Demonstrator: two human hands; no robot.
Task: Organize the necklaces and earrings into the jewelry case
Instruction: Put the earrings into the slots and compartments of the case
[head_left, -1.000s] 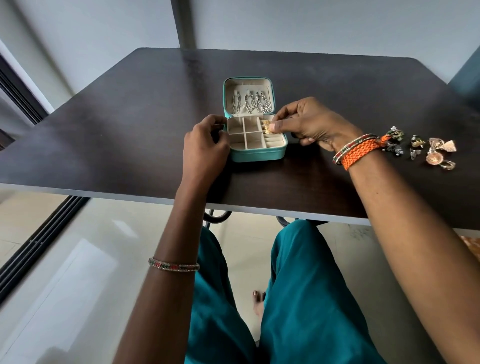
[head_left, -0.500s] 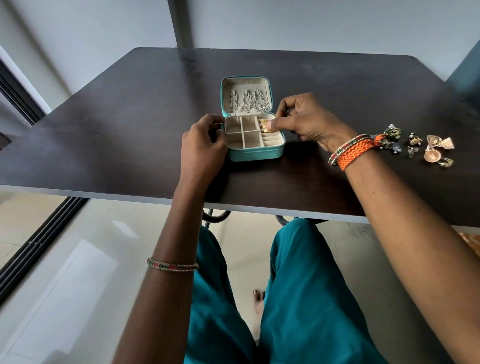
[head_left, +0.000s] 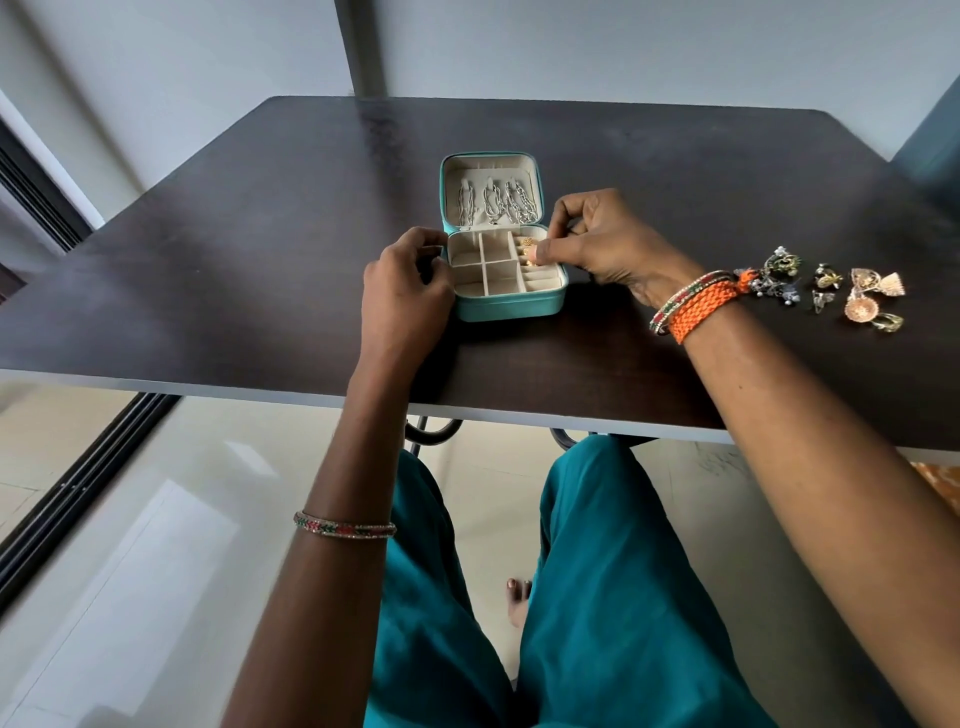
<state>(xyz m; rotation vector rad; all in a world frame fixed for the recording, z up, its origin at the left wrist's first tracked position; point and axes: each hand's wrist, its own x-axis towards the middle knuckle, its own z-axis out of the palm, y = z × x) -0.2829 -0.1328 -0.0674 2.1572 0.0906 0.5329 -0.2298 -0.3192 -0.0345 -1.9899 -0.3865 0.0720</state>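
A small teal jewelry case lies open on the dark table. Silver necklaces hang inside its raised lid. The beige tray has several compartments; a gold earring lies in the right-hand slots. My left hand curls against the case's left side, steadying it. My right hand reaches over the case's right edge and pinches a small gold earring at the right-hand slots. Several loose earrings lie on the table to the right, past my right wrist.
The table's front edge runs just below the case. My knees in teal trousers sit under the table. A dark window frame runs along the floor at the left. A grey wall stands behind the table.
My right hand has shifted slightly at the case's right-hand slots, still pinching the gold earring. The left hand has stayed at the case's left side.
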